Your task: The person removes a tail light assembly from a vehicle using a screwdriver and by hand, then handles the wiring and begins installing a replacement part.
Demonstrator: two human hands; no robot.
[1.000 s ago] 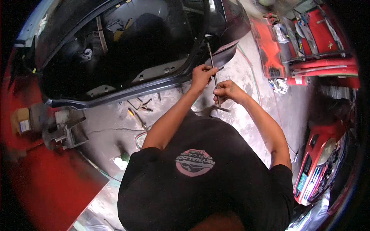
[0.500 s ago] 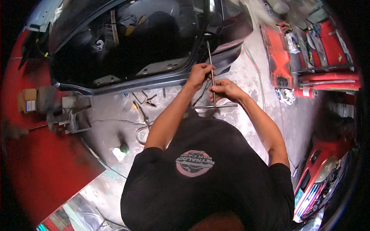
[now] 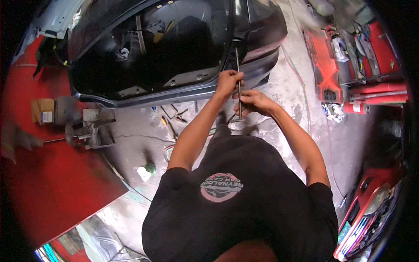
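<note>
My torso is clad in a black, short-sleeved shirt (image 3: 235, 225) of plain fabric. On its chest lies a round print (image 3: 221, 187): pinkish-red along part of the rim, grey and dark within, crossed by a band of pale lettering, which appears inverted in this view. The left sleeve (image 3: 168, 192) and right sleeve (image 3: 322, 198), both loose and black, end near my elbows; the left forearm (image 3: 200, 120) and right forearm (image 3: 297, 139) are bare, as are my left grip (image 3: 228, 83) and right grip (image 3: 258, 102). Dark cloth (image 3: 221, 127) shows beyond the hem.
</note>
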